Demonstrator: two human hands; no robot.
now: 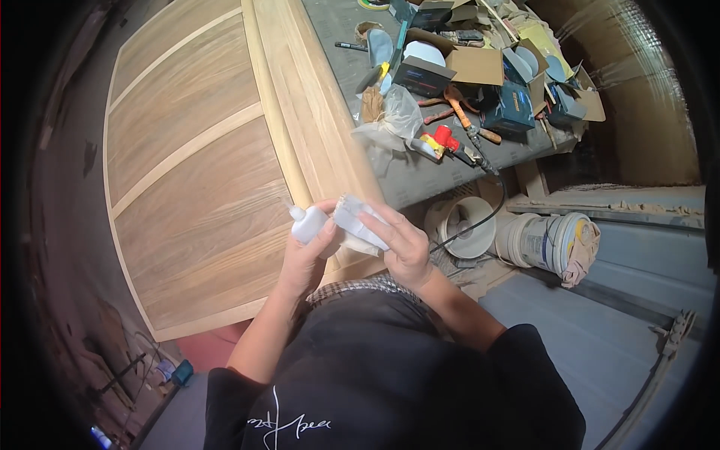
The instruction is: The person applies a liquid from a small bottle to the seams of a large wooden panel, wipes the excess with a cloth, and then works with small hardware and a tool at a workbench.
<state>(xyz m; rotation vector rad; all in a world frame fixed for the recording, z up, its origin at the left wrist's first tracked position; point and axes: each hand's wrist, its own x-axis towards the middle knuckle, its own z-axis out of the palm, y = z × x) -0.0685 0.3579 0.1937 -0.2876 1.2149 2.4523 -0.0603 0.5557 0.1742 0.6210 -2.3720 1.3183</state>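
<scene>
In the head view, with clock directions taken from the picture's middle, the left hand [306,259] grips a small white bottle [308,225], just off centre toward nine o'clock, its nozzle pointing toward ten or eleven. The right hand [409,249] pinches a folded white sheet [354,216] beside it; whether cloth or paper, I cannot tell. A framed wooden panel [199,157] spreads toward ten o'clock. Toward one lies the grey desk [409,180], bearing a plastic bag [401,116] and, nearer two, boxes [510,109]. A bucket [538,244] lies at three.

White bottle [306,224], black shirt [375,360]
</scene>
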